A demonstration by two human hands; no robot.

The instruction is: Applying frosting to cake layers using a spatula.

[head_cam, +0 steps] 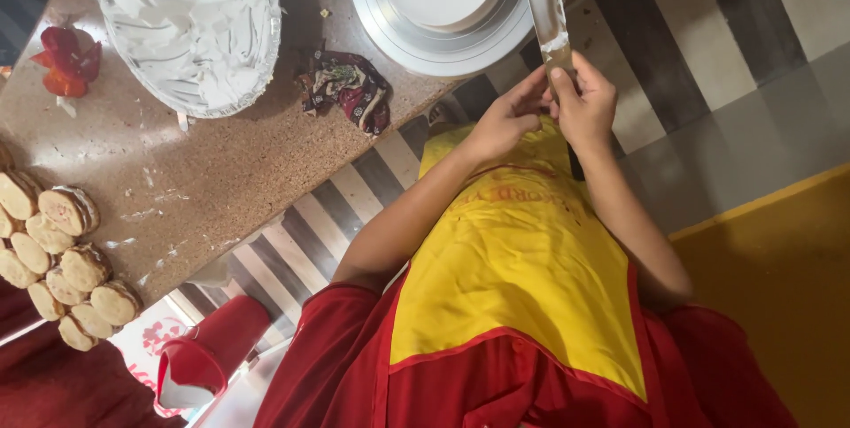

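My right hand [586, 102] grips the lower end of a long flat metal spatula [543, 3], whose blade points away from me and carries smears of white cream. My left hand [509, 118] is closed beside it, fingertips pinching the blade just above the right hand's grip. Both hands are raised in front of my yellow apron [518, 260], past the edge of a brown speckled counter [221, 162]. On the counter a large round pan of white cream [190, 25] lies at the far left. A stack of white plates [438, 3] stands close to the spatula blade.
A crumpled patterned wrapper [347, 87] lies between pan and plates. Several cream-filled sandwich cookies [62, 264] are piled at the counter's left end, near a red ornament [66, 61]. A red cup-shaped container [208, 357] sits below the counter. Striped floor [708, 47] runs beneath.
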